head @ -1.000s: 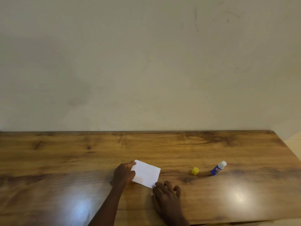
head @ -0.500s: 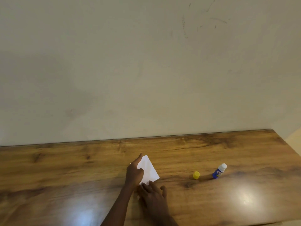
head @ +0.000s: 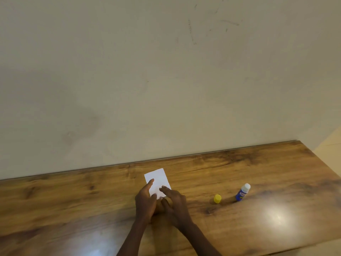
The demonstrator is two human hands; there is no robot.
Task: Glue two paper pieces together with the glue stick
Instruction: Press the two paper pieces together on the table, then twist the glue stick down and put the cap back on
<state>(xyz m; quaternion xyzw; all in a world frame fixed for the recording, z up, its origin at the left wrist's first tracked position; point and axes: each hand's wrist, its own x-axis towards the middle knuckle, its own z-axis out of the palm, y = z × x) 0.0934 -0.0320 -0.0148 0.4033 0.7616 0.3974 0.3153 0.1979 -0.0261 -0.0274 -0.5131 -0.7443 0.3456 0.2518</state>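
Note:
A white paper piece (head: pixel 157 180) lies on the wooden table (head: pixel 73 196), its long side pointing away from me. My left hand (head: pixel 145 200) rests on its near left part with the fingers stretched forward. My right hand (head: pixel 174 200) lies on its near right corner, fingers extended onto the sheet. The near end of the paper is hidden under both hands, and I cannot tell whether one sheet or two lie there. The blue glue stick (head: pixel 242 192) stands uncapped to the right, with its yellow cap (head: pixel 217 198) beside it.
A plain wall rises right behind the table's far edge. The table's right end (head: pixel 321 159) drops off to a pale floor. Bright light glares on the glossy wood near the front.
The paper has turned from lying crosswise to pointing away from me. Both hands have come together over its near end. The camera view has shifted, moving the table lower right.

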